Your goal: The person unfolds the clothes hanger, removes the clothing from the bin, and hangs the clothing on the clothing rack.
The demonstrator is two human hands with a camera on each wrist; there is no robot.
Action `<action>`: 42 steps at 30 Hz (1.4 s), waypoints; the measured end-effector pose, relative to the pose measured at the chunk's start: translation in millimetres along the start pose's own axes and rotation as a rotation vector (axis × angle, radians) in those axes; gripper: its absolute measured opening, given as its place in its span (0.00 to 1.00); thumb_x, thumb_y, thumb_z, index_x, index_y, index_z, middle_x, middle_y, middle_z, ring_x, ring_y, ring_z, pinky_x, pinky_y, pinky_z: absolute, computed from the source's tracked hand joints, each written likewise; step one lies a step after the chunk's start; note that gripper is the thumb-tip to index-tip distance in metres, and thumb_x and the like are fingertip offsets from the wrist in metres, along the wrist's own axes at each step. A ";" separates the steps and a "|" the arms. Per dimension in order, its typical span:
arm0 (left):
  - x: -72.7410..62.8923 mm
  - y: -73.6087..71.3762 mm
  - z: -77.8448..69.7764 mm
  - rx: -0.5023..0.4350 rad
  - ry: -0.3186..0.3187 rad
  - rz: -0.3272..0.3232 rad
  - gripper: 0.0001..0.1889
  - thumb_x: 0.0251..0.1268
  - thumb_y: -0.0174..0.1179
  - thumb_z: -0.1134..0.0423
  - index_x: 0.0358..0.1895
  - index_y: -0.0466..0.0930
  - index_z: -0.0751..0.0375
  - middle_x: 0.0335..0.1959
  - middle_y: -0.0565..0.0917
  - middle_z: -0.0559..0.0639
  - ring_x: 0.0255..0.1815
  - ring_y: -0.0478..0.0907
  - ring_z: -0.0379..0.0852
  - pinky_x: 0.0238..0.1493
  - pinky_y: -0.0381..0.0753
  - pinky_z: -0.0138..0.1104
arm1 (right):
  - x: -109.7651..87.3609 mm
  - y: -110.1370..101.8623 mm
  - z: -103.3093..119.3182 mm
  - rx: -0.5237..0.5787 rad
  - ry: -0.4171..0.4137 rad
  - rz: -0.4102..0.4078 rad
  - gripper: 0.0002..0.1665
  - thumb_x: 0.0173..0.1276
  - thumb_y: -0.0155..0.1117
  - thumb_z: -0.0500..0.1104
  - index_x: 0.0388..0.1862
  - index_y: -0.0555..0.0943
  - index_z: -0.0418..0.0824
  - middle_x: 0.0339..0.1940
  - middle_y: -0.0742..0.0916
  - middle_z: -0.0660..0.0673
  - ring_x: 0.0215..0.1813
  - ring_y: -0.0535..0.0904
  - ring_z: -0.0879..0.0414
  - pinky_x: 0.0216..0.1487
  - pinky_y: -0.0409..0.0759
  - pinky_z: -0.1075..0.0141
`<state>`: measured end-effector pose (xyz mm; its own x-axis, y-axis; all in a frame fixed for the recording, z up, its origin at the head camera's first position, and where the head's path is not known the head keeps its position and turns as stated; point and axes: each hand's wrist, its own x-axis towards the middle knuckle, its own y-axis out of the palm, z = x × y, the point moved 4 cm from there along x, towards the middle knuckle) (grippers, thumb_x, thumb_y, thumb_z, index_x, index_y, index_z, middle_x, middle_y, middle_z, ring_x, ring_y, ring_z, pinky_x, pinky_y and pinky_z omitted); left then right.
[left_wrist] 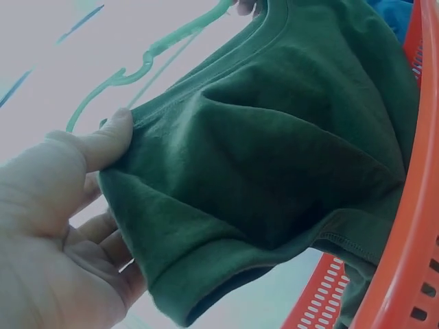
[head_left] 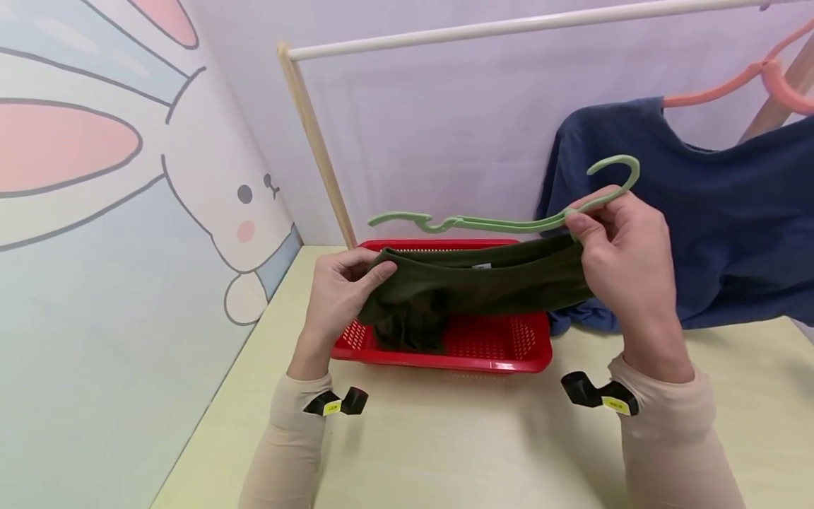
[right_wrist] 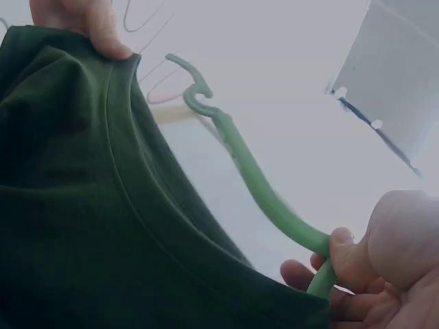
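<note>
A dark green T-shirt [head_left: 496, 288] is stretched sideways above a red plastic basket [head_left: 439, 362], its neckline up and lower part drooping into the basket. At the shirt's left shoulder my left hand [head_left: 335, 291] pinches the cloth between thumb and fingers. My right hand [head_left: 636, 258] grips a light green hanger [head_left: 502, 226] just below its hook. One arm of the hanger lies outside the shirt, above the neckline; in the right wrist view, the part of the hanger [right_wrist: 264, 188] below the fingers passes behind the collar. The hanger's other arm is hidden.
Behind the basket stands a rack with a white rail [head_left: 483, 28] and wooden legs. A navy blue T-shirt [head_left: 731, 212] hangs at the right on a coral hanger [head_left: 715, 92], its hem on the pale yellow table [head_left: 445, 438]. A wall with a rabbit picture [head_left: 210, 177] borders the left.
</note>
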<state>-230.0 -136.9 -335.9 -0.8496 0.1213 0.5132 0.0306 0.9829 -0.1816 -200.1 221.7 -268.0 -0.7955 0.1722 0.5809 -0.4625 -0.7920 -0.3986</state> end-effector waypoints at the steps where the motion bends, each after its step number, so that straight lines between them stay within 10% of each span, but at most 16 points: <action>1: 0.2 0.4 0.3 -0.001 0.000 -0.004 0.05 0.72 0.76 0.70 0.47 0.95 0.65 0.35 0.92 0.50 0.35 0.85 0.49 0.38 0.87 0.34 | 0.2 -1.7 -2.1 -0.013 0.008 -0.005 0.08 0.84 0.67 0.39 0.53 0.90 0.38 0.34 0.86 0.66 0.37 0.76 0.57 0.38 0.71 0.70; 14: 4.9 -0.5 4.0 -0.004 -0.006 -0.083 0.05 0.74 0.76 0.67 0.47 0.95 0.65 0.36 0.92 0.50 0.36 0.85 0.49 0.39 0.88 0.33 | 2.1 -12.6 -16.9 -0.096 0.070 0.060 0.09 0.85 0.67 0.42 0.52 0.92 0.41 0.27 0.83 0.78 0.36 0.74 0.57 0.33 0.68 0.68; 23: 6.7 -1.2 1.8 0.009 0.035 -0.103 0.05 0.73 0.75 0.69 0.47 0.95 0.66 0.37 0.92 0.47 0.35 0.82 0.47 0.38 0.84 0.32 | 2.5 -6.4 -18.0 -0.159 0.065 0.110 0.10 0.85 0.66 0.43 0.53 0.91 0.42 0.46 0.95 0.41 0.41 0.78 0.61 0.36 0.71 0.70; 42: 6.9 8.5 1.9 0.149 0.068 -0.019 0.11 0.71 0.79 0.64 0.53 0.97 0.57 0.46 0.94 0.50 0.49 0.87 0.47 0.51 0.88 0.35 | -7.6 17.8 3.1 -0.182 -0.050 0.127 0.05 0.81 0.70 0.40 0.47 0.91 0.41 0.37 0.93 0.41 0.32 0.76 0.48 0.27 0.71 0.63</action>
<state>-236.6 -128.0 -335.5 -0.8113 0.1170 0.5728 -0.0682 0.9541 -0.2915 -201.0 204.5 -277.3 -0.8333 0.0449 0.5510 -0.4267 -0.6859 -0.5894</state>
